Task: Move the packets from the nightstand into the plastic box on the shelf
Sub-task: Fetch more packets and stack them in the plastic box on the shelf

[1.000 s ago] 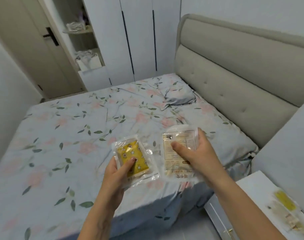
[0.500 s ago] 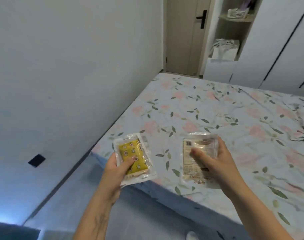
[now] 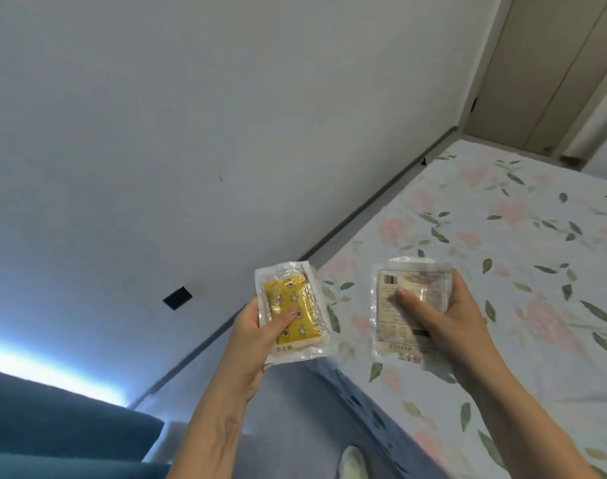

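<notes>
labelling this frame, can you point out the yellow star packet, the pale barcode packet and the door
yellow star packet (image 3: 292,307): head view, on its yellow printed middle, above the thumb
pale barcode packet (image 3: 391,280): head view, on the barcode at its upper left corner
door (image 3: 544,67): head view, on its beige panel, upper right

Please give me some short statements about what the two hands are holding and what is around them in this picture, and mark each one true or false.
1. The left hand holds a clear plastic packet with a yellow star-patterned pad inside. True.
2. The right hand is empty. False: it holds a clear plastic packet with a beige printed label.
3. Both packets lie on the floral bedsheet. False: both are held up in the hands.
4. A beige door shows at the upper right. True.
5. The plastic box is in view. False: no box or shelf shows.
</notes>
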The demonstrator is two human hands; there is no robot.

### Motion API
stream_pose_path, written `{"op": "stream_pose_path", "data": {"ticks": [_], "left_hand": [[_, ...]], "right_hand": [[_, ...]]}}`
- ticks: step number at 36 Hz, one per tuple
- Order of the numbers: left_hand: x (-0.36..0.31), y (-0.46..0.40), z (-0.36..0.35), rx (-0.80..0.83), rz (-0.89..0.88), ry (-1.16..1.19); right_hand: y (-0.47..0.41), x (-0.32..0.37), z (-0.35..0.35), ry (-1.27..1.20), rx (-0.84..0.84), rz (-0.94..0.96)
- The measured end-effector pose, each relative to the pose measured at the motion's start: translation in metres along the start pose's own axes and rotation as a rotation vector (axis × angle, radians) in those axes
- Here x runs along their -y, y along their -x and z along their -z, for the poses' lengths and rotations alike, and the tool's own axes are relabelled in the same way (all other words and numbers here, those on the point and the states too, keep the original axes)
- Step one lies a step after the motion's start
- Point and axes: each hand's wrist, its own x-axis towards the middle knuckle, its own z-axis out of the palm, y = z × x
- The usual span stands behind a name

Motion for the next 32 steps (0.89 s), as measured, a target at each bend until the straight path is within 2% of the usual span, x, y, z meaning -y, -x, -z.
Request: {"op": "stream_pose_path", "data": {"ticks": [11,19,25,32], "left_hand": [[-0.068,-0.128,0.055,-0.060,0.008,-0.068],[-0.115,-0.241,0.104,-0.014,0.018,-0.098],[-0.155,-0.330,0.133,0.113,-0.011,-0.158],[-0.209,-0.417,0.147,0.180,-0.032,-0.200]], "right_hand": [[-0.119,0.029,-0.099,0.025,0.055,-0.076],[-0.209,0.048,-0.193,0.052,0.038,-0.095],[-0.278,0.066,-0.254,0.058,-0.092,-0.054],[-0.345,0.091,-0.292,-0.008,-0.203,-0.019]]}}
